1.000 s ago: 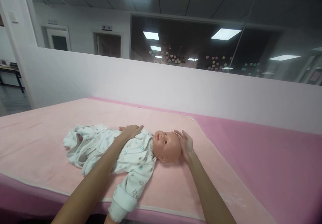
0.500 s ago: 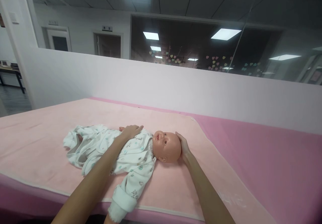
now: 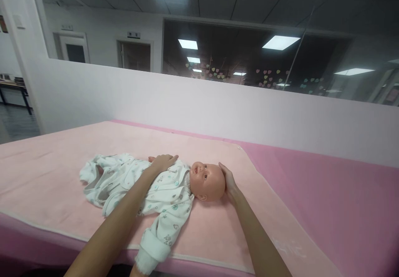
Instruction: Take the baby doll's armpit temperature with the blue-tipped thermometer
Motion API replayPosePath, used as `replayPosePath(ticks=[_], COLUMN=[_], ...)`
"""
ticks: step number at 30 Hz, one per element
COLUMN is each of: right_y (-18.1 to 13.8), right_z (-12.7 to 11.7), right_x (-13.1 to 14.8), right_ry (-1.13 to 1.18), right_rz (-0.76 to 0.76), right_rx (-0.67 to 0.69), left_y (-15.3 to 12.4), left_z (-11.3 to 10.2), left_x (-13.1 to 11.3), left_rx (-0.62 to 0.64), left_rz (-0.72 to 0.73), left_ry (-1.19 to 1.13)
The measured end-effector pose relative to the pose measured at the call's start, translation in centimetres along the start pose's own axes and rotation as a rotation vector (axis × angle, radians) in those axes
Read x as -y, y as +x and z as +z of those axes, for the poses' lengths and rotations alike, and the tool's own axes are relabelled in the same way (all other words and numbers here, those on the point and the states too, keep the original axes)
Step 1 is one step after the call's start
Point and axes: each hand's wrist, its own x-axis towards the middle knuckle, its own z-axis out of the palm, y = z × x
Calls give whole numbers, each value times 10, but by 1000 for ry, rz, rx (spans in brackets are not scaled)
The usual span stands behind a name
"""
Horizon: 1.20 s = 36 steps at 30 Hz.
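Observation:
A baby doll (image 3: 207, 182) lies on its back on a peach-pink mat, head to the right and legs to the left. It wears a white romper (image 3: 170, 192) with small green and brown prints. My left hand (image 3: 163, 163) rests flat on the doll's chest at its far side, fingers extended. Against the crown of the doll's head, my right hand (image 3: 229, 181) is cupped with its fingers stretched along the top; part of the palm is hidden behind the head. One sleeve with a turned-back cuff (image 3: 152, 250) hangs over the near edge.
The peach mat (image 3: 218, 235) covers most of a pink padded surface (image 3: 336, 198). A low white wall (image 3: 218, 106) with glass above it runs along the back. At the far left stands a dark-legged table (image 3: 14, 88) beyond an opening.
Both hands keep their places on the doll's chest and head. The whole view has shifted very slightly; the doll lies as before.

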Motion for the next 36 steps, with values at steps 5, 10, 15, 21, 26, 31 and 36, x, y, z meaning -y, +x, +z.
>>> replayPosePath(ticks=[5,10,15,21,26,31,36], right_y=[5,-3,4,3,8,7,6], right_z=[-3,7,-5,-2,-13,-9,-6], right_x=[1,1,3,-2,6,1,-1], right_ry=[-35,-35,-39,-50,-65,-43,-60], right_rz=[-147,9,-166,-35,-211,-162,-89], right_rx=[-142,2,-141,-7,-160,-117,-32], left_y=[0,0,0,0,1,2,4], left_z=[-1,-2,-1,0,0,2,3], left_x=[1,0,0,1,3,4,6], left_rx=[16,24,11,30,36,28,26], left_rz=[4,12,3,19,33,33,49], left_ry=[7,-1,-5,-4,12,20,31])
